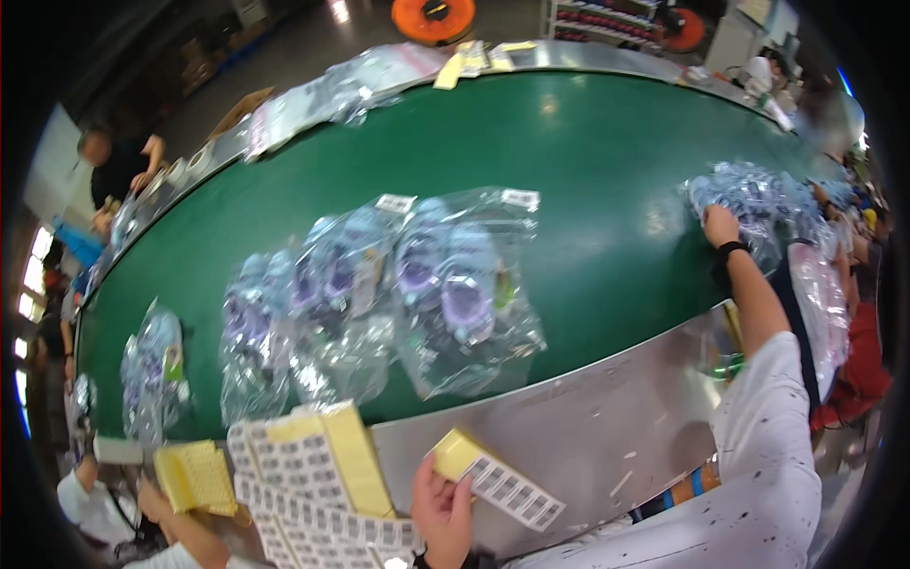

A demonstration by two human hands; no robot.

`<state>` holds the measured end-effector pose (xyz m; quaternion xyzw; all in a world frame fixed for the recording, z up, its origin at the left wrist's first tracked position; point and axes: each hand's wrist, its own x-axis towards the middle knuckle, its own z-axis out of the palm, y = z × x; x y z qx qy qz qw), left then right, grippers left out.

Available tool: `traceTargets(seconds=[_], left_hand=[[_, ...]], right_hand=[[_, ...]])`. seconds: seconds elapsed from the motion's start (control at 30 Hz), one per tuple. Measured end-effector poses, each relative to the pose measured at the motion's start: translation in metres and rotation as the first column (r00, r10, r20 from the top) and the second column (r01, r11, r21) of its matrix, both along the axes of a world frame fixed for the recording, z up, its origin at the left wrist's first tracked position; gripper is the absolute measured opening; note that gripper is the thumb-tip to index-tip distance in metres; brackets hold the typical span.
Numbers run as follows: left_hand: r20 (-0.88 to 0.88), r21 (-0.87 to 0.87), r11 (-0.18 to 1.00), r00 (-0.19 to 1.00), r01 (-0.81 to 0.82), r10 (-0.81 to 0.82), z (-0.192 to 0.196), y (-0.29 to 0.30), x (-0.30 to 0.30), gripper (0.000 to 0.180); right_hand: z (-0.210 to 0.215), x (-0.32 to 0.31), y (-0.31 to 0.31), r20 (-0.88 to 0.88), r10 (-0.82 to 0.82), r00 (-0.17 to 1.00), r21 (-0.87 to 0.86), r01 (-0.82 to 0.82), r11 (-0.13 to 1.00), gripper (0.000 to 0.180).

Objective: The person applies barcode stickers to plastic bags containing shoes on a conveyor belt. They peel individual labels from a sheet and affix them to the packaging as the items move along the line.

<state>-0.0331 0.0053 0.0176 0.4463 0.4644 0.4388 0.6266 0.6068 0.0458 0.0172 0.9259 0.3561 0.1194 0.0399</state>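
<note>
My left hand [441, 507] pinches a strip of barcode stickers on yellow backing [512, 491] above the metal ledge. My right hand [720, 225] reaches out to the far right, its fingers curled at the edge of a clear bag of light-blue clogs [749, 204] within a pile of such bags. On the green belt in front of me lie several more bagged pairs; the nearest bag of blue and lilac clogs [466, 284] has a white label at its top corner, as does the bagged pair [341, 261] beside it.
Sheets of barcode stickers [303, 474] overlap on the metal ledge [588, 417] left of my left hand. A co-worker's hand at lower left is by a yellow sticker sheet [194, 474]. Plastic bags [332, 95] lie along the belt's far rim. Other people stand around the belt.
</note>
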Motion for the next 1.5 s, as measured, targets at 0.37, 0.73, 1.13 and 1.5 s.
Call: traceTargets(seconds=[0.37,0.73,1.13,1.5], left_hand=[[-0.142,0.066,0.996,0.989,0.063,-0.053,-0.010,0.000,-0.001,0.021],[-0.036,-0.025,1.000,0.999,-0.003,0.002,-0.006,0.001,-0.008,0.028],[-0.123,0.107,0.974,0.975,0.200,-0.187,0.018,0.008,0.000,0.022],[-0.161,0.023,0.993,0.981,0.119,-0.113,0.015,0.005,0.008,0.017]], right_hand=[[-0.009,-0.343,0.149,-0.289,0.895,0.340,0.709,-0.552,0.439,0.011],[0.060,-0.407,0.084,-0.255,0.940,0.226,0.796,-0.503,0.337,0.010],[0.035,-0.443,-0.039,-0.523,0.847,-0.090,0.804,-0.380,0.457,0.008],[0.030,-0.445,-0.050,-0.522,0.853,0.003,0.814,-0.296,0.499,0.010]])
